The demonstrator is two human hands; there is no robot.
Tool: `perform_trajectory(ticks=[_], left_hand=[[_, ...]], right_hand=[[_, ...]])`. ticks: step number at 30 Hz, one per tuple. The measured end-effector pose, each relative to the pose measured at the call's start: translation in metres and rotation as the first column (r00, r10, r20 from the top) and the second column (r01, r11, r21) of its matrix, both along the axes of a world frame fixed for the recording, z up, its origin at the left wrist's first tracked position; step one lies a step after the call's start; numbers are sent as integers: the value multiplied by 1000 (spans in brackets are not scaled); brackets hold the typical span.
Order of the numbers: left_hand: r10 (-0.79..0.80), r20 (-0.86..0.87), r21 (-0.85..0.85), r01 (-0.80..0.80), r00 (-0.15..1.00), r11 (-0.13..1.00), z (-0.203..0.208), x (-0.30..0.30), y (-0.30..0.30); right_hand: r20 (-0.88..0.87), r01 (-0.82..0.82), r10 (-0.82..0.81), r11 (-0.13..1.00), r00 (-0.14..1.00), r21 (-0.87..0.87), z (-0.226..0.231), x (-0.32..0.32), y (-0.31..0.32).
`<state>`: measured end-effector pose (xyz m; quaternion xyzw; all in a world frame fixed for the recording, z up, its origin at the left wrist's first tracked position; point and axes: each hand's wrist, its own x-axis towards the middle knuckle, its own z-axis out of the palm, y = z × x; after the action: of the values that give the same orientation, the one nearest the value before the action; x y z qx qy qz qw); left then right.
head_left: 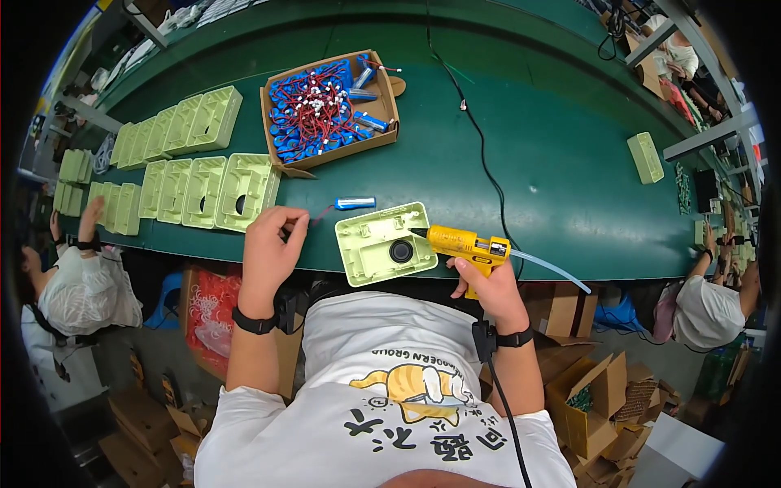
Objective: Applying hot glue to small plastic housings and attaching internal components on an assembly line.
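Observation:
A pale green plastic housing (370,259) lies at the table's front edge, its inside facing up, with a round black part (400,251) in it. My right hand (493,290) grips a yellow hot glue gun (455,241), whose nozzle reaches over the housing's right side. A clear glue stick (553,271) trails from the gun's back. Beyond the housing rests a blue cylindrical battery (355,202), its thin red wires running left to the fingertips of my left hand (275,244). That hand is closed in a pinch on the wire end; any connector there is hidden.
A cardboard box (342,150) of blue batteries with red wires stands beyond. Several green housings (203,187) line up at left; another housing (645,158) sits far right. A black cable (486,154) crosses the table. Other people (85,289) work at both sides.

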<state>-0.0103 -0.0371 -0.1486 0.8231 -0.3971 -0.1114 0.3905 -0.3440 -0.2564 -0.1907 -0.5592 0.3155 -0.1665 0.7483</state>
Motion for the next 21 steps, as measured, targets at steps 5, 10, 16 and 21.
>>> perform_trajectory(ticks=[5,10,16,21], left_hand=[[-73,155,-95,89,985,992,0,-6,-20],[-315,73,20,314,946,949,-13,3,-42],[-194,60,63,190,979,980,-11,4,-45],[-109,-116,-1,110,987,994,41,-22,-33]], right_hand=[[4,-17,17,1000,1000,19,2,0,-3],[7,-29,29,1000,1000,10,2,0,-4],[4,-13,13,1000,1000,9,2,1,0],[-11,-12,12,1000,1000,5,4,2,-1]])
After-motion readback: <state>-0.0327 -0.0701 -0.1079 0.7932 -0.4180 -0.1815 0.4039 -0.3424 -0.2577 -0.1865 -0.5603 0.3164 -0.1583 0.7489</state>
